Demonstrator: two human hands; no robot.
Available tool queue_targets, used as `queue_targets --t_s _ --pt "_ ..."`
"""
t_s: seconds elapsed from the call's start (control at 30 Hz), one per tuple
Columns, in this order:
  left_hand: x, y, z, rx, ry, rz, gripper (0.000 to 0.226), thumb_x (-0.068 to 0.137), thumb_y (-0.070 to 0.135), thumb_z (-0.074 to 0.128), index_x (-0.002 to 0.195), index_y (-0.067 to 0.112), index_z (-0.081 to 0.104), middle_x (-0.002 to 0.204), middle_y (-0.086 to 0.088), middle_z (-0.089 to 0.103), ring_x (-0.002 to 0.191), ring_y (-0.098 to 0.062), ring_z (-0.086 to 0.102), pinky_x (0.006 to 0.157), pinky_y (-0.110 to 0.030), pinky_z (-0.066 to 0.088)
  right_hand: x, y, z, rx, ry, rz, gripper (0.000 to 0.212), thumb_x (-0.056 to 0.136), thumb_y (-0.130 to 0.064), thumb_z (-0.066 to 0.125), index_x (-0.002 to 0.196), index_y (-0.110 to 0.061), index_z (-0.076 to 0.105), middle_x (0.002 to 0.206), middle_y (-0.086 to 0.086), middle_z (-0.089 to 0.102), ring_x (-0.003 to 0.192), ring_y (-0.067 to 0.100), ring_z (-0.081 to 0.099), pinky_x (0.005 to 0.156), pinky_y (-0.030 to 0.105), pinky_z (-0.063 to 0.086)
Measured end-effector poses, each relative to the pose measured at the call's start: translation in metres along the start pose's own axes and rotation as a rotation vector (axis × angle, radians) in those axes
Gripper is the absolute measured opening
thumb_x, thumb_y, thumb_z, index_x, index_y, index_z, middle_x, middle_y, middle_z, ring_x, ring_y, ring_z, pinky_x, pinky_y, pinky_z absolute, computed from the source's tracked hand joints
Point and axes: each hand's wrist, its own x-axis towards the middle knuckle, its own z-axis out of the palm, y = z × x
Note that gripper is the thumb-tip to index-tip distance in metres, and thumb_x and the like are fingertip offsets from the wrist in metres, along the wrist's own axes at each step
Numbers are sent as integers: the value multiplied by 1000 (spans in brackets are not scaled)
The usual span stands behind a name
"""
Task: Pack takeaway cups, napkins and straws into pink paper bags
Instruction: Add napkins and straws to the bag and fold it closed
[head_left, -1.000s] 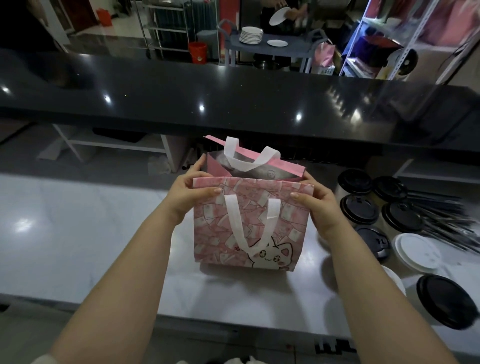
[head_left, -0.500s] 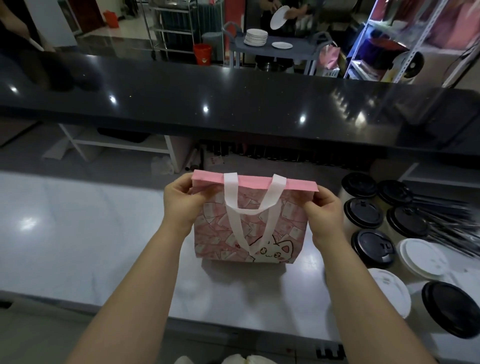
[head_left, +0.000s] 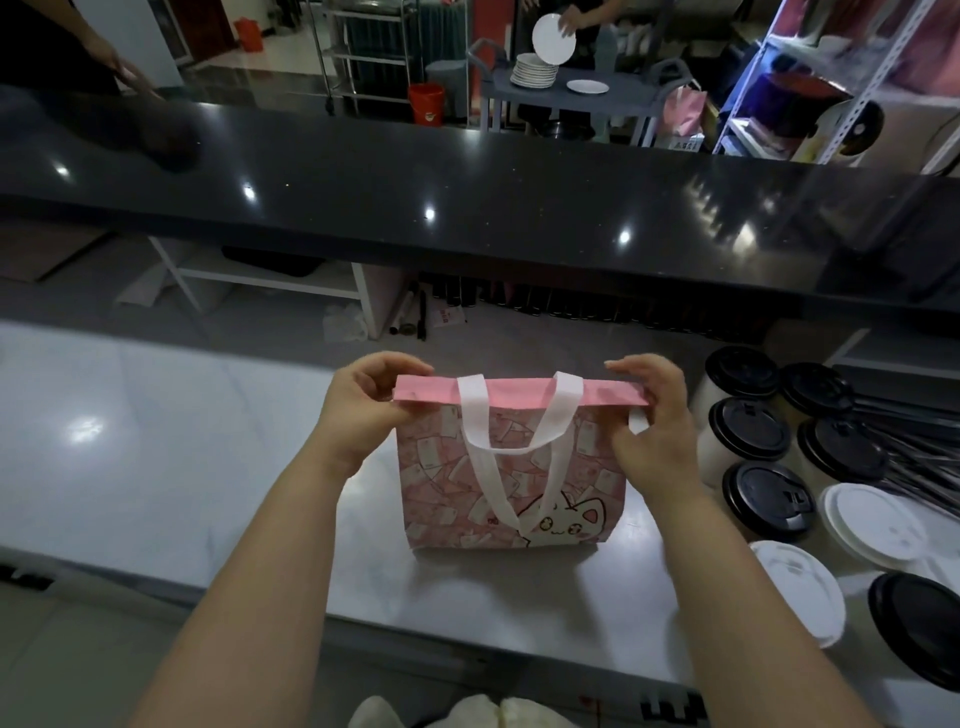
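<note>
A pink paper bag (head_left: 519, 483) with a cat print and white ribbon handles stands upright on the white counter (head_left: 156, 467). Its top is folded over into a flat pink flap. My left hand (head_left: 363, 405) pinches the left end of that flap. At the right end, my right hand (head_left: 654, 415) pinches the flap, with a bit of white handle showing by the thumb. What is inside the bag is hidden. Several takeaway cups with black lids (head_left: 748, 431) and white lids (head_left: 878, 525) stand to the right of the bag. Dark straws (head_left: 914, 447) lie beyond them.
A raised black bar top (head_left: 467, 197) runs across behind the white counter. Another person's hand rests on it at the far left. Farther back, a grey cart (head_left: 566, 93) carries white plates. Metal shelving stands at the right.
The bag was open with both hands holding its near wall. Its mouth has since been closed and the top folded over, and both hands now pinch the flap's ends.
</note>
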Motion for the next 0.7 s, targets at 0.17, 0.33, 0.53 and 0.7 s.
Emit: queue_targets --t_s 0.17,0.33,0.53,0.7 --pt "-1 -7 0 25 88 14 44 69 -17 74 65 26 71 74 8 70 72 -7 66 65 -22 55 -3 6 -3 -165 -71 -148 25 78 15 68 91 -6 68 109 0 61 102 15 59 89 27 51" --pt "-7 -3 -10 357 89 193 38 71 -10 77 71 29 72 83 13 72 84 -4 65 78 -15 51 -8 4 -14 -159 -90 -58 17 77 -3 78 89 -15 72 100 -11 65 97 5 61 89 19 48" --pt "-23 5 -14 562 83 300 25 67 32 85 86 36 69 93 24 68 94 3 61 85 -2 39 -10 -17 -5 87 59 241 34 79 -19 79 92 -40 56 90 -17 65 90 6 63 81 20 52" --pt "-24 -2 0 589 229 254 38 77 12 79 96 41 63 87 32 63 91 11 56 79 -5 41 -3 -24 2 21 17 255 36 82 -4 72 87 -39 63 87 -25 64 86 -2 61 76 16 50"
